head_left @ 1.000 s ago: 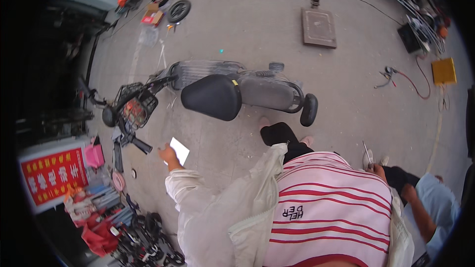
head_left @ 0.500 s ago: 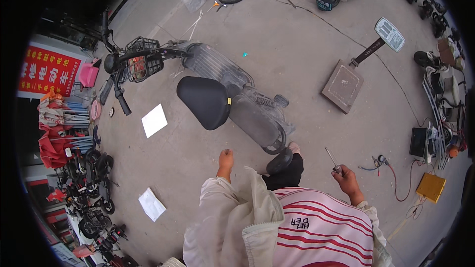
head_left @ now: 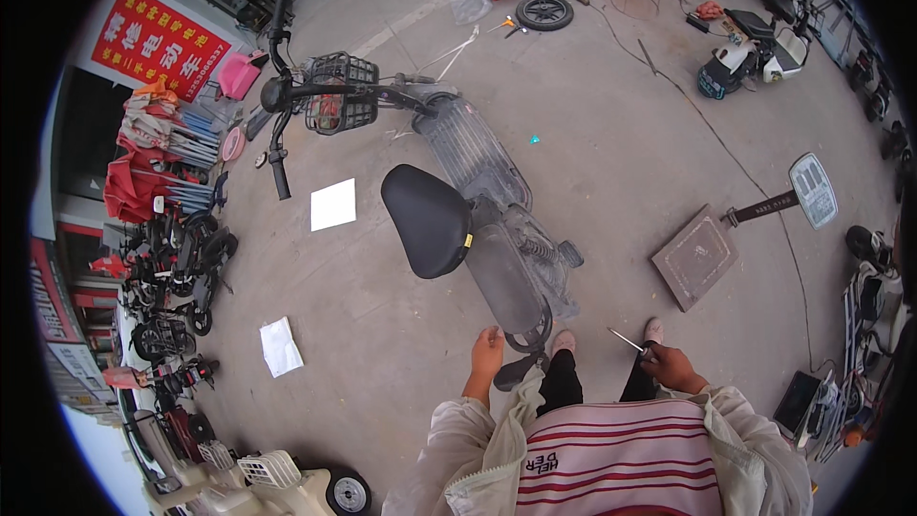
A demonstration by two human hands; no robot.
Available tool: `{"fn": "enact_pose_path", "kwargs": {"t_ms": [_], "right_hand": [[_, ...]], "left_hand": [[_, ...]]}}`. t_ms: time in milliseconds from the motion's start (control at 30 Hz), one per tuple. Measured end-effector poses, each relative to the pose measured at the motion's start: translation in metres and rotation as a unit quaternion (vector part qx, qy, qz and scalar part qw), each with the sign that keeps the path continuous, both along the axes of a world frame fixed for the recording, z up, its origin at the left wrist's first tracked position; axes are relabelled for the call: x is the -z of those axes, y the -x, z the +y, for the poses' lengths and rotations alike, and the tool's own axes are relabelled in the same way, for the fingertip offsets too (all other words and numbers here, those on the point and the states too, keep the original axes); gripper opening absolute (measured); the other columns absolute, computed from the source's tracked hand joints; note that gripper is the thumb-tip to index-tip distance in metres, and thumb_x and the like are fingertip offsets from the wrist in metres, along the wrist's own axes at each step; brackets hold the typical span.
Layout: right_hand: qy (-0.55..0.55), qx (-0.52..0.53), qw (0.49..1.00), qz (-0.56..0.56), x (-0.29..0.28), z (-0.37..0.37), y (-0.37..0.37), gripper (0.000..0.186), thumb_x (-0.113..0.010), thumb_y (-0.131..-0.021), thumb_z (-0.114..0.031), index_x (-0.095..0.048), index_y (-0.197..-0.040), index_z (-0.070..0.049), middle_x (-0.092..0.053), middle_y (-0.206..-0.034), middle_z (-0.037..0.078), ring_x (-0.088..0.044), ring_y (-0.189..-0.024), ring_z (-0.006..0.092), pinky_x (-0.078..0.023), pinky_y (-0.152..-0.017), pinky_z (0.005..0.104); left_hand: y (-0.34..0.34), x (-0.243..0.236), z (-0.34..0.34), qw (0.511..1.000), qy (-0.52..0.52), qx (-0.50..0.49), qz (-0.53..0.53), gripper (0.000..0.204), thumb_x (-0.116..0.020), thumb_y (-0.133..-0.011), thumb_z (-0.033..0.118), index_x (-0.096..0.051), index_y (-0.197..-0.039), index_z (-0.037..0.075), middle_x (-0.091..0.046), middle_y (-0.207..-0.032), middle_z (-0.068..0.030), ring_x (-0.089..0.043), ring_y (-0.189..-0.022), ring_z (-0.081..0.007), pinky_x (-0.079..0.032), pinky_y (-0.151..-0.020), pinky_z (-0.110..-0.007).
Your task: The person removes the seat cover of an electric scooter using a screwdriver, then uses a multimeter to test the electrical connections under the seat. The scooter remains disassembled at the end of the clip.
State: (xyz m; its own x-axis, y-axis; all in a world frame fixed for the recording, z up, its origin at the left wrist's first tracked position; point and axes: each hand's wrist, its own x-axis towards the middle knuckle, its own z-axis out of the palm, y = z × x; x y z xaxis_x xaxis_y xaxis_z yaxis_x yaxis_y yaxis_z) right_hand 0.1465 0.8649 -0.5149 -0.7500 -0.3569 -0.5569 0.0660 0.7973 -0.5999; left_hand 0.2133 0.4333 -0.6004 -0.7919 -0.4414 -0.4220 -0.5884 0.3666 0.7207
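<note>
A screwdriver (head_left: 627, 339), right of an electric scooter (head_left: 506, 272) near its tail, is best carried with its tip clear of the bodywork; the right hand (head_left: 674, 369) grasps the handle, the shaft jutting forward-left from the fingers. The left hand (head_left: 486, 355) (its closure cannot be told) is beside the scooter's tail; a platform scale (head_left: 695, 258) stands right of the scooter.

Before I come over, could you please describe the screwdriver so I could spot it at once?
Start from the scooter mid-picture, its rear toward the lower edge. Just right of that rear is the right hand, holding the screwdriver. Thin and shiny, its tip pointing up and left, it stands out from the bulky, dark scooter.
</note>
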Motion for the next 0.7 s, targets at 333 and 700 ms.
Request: {"fn": "enact_pose_path", "kwargs": {"t_ms": [333,700], "right_hand": [[0.197,-0.257,0.946,0.008,0.158,-0.073,0.177,0.029,-0.067,-0.082,-0.033,-0.063,-0.1,-0.011,-0.068,-0.087,0.013,-0.065,-0.08,0.0341,-0.051,-0.07,0.0425],[0.314,-0.176,0.932,-0.052,0.28,-0.109,0.197,0.032,-0.07,-0.082,-0.031,-0.06,-0.1,-0.006,-0.066,-0.082,0.014,-0.064,-0.076,0.0337,-0.05,-0.068,0.0388]], "left_hand": [[-0.005,0.012,0.084,0.984,0.136,-0.103,-0.051,0.038,-0.058,-0.092,0.028,-0.058,-0.122,0.005,-0.068,-0.102,-0.0163,-0.066,-0.091,-0.028,-0.052,-0.082,-0.038],[0.008,0.004,0.113,0.973,0.172,-0.139,-0.072,0.037,-0.062,-0.091,0.029,-0.061,-0.118,0.002,-0.069,-0.093,-0.0116,-0.067,-0.081,-0.0206,-0.053,-0.076,-0.032]]}}
